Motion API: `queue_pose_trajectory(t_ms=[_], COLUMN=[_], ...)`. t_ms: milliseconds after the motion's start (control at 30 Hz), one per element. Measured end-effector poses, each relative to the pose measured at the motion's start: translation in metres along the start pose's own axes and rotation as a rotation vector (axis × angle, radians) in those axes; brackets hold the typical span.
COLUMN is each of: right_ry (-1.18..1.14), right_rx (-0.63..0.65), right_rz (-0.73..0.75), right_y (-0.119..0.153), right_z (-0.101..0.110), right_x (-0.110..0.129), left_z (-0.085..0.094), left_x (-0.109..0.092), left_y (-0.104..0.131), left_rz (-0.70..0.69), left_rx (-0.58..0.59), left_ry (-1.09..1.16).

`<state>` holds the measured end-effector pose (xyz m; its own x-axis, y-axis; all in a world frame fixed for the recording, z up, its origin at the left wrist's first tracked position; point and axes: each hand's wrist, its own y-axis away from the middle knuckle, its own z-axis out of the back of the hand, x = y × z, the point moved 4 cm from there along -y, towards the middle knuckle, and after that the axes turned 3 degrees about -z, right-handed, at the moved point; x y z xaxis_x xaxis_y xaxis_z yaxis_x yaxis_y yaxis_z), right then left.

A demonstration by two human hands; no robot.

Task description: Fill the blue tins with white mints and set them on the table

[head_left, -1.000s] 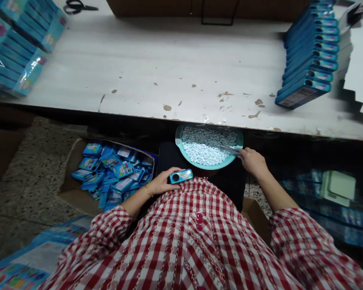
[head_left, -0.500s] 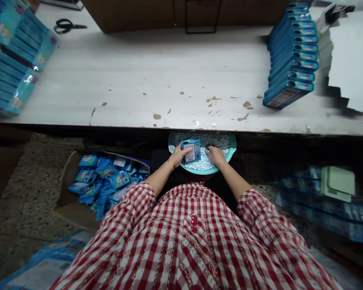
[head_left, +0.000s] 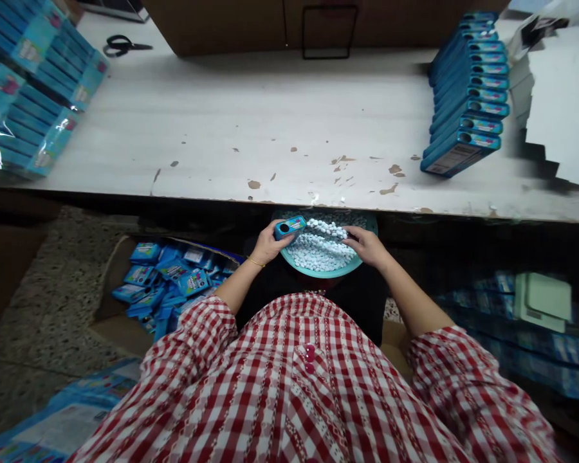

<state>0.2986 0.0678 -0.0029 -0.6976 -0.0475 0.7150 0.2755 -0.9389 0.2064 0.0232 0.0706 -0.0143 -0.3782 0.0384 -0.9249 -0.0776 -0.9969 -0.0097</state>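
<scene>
My left hand (head_left: pixel 266 243) grips a small blue printed box (head_left: pixel 289 226), its narrow end with a dark round spot turned up. Over a turquoise basin (head_left: pixel 296 265) full of small white pellets (head_left: pixel 318 252), my right hand (head_left: pixel 367 244) is closed on the near end of what looks like a scoop. A long heap of pellets (head_left: pixel 327 227) covers most of this scoop, so its shape is largely hidden. The heap's far end reaches close to the box. Pellets in the basin lie just below both hands.
An open carton (head_left: pixel 107 283) of blue boxes stands on the floor at left. On the white table (head_left: pixel 251 116) are a row of blue boxes (head_left: pixel 463 109), wrapped packs (head_left: pixel 33 96), black scissors (head_left: pixel 123 45) and a large brown carton (head_left: pixel 241 26). A pale green device (head_left: pixel 543 299) is at right.
My right hand has come up out of the pellets with a heaped scoop. My left hand has tipped the box so its narrow end faces up, and moved slightly left.
</scene>
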Motion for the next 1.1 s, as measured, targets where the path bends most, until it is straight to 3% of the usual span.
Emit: queue_pose_trajectory(t_ms=[200, 400, 700, 867, 1000, 1100], right_ry=[0.171, 0.065, 0.722, 0.875, 0.848, 0.803], right_rx=[0.041, 0.079, 0.217, 0.257, 0.224, 0.170], right_rz=[0.011, 0.082, -0.004, 0.025, 0.015, -0.089], right_y=[0.001, 0.000, 0.001, -0.003, 0.009, 0.023], right_z=[0.037, 0.041, 0.045, 0.038, 0.053, 0.064], right_x=[0.020, 0.030, 0.112, 0.139, 0.124, 0.077], left_z=[-0.020, -0.026, -0.040, -0.042, -0.036, -0.023], left_x=[-0.010, -0.013, -0.019, -0.019, -0.017, -0.007], left_y=[-0.012, -0.013, -0.008, -0.009, -0.010, -0.009], left_rz=[-0.052, -0.121, -0.255, -0.271, -0.254, -0.155], left_rx=[0.018, 0.070, 0.145, 0.147, 0.114, 0.052], left_ry=[-0.032, -0.123, -0.253, -0.260, -0.180, -0.044])
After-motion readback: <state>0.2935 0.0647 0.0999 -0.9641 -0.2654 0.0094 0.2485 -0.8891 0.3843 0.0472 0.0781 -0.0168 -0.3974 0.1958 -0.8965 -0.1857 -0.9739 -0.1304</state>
